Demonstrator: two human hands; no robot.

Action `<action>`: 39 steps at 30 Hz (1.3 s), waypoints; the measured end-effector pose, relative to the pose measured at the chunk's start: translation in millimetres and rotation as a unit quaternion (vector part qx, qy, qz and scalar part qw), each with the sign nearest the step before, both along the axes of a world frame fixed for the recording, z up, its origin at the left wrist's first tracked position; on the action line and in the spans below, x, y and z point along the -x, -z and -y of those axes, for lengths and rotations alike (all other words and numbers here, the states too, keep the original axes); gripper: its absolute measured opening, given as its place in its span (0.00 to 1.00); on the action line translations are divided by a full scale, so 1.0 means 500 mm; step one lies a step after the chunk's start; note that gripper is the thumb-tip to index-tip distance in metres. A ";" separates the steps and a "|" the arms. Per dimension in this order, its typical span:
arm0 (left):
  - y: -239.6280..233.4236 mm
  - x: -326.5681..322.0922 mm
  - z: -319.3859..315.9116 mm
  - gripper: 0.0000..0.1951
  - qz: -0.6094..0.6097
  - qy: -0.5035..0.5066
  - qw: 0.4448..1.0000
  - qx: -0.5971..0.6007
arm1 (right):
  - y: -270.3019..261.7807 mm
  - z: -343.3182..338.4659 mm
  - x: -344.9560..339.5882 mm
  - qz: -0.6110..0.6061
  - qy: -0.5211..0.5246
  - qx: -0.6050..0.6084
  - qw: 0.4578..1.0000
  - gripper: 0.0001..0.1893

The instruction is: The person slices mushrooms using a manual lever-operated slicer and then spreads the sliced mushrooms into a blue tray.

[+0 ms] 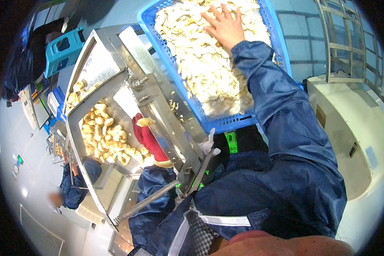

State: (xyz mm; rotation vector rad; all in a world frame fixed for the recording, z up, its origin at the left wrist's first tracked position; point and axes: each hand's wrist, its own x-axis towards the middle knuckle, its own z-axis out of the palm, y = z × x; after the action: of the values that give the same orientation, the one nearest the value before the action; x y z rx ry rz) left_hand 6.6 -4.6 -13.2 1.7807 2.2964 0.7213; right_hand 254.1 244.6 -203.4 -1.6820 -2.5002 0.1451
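Note:
My left hand (151,142), in a red glove, is at the inner edge of a stainless-steel machine frame (160,105). A pale mushroom (145,122) is held at its fingers, and part of the hand is hidden behind the metal edge. Beside the glove, a heap of whole mushrooms (102,131) lies in the metal tray (136,96). My right hand (225,28) is bare, its fingers spread flat on a layer of pale mushroom slices (198,70). These slices fill much of a blue perforated plastic basket (216,127).
A coil spring (147,201) stretches along the machine near my body. At left are a turquoise plastic stool (64,51) and a co-worker (80,179) at another station. To the right stand a cream metal housing (342,134) and a metal rack (345,44).

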 end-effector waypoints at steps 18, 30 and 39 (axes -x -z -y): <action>0.011 0.002 0.005 0.18 0.254 -0.225 0.940 0.020 | 0.039 0.043 -0.110 -0.036 0.102 -0.024 0.994 0.27; 0.007 0.006 0.006 0.17 0.023 -0.034 0.999 0.015 | 0.019 0.118 -0.067 -0.041 0.083 0.037 0.995 0.27; 0.018 0.010 0.011 0.18 0.147 -0.122 0.981 0.005 | -0.001 0.122 0.091 -0.121 0.003 0.020 0.992 0.26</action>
State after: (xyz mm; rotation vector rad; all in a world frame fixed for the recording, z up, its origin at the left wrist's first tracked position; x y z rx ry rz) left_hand 1.8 -10.0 -22.2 1.2944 2.3267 0.9389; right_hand 208.5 183.5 -202.6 -1.5805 -2.3268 0.3782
